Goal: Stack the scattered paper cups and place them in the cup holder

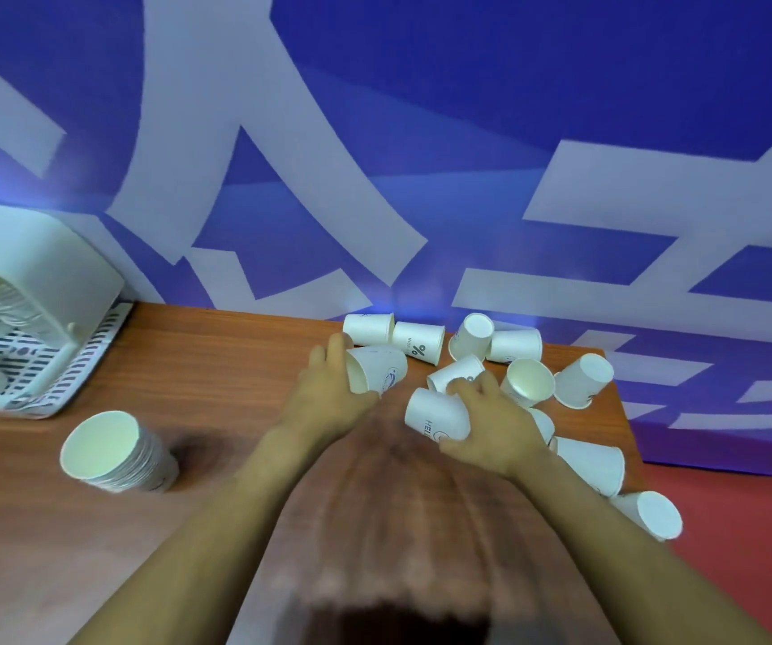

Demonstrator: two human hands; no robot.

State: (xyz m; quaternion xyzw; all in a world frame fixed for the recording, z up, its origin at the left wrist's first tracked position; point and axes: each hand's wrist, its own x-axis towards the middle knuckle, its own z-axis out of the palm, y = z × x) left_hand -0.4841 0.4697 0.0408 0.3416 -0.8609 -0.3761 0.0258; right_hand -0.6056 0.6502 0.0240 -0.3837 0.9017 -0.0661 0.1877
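Several white paper cups (528, 381) lie scattered on the right half of the wooden table (216, 365), most on their sides. My left hand (328, 393) grips one cup (381, 367) lying on its side, its mouth against my palm. My right hand (491, 423) holds another cup (433, 414) with blue print, bottom pointing left. A stack of nested cups (116, 453) stands upright at the left, mouth up. The white cup holder (48, 281) sits at the far left with cups inside.
A white slotted tray (90, 360) lies under the cup holder. The table's right edge runs near the cups, and one cup (654, 514) hangs close to it. A blue and white patterned wall stands behind. Red floor shows at the right.
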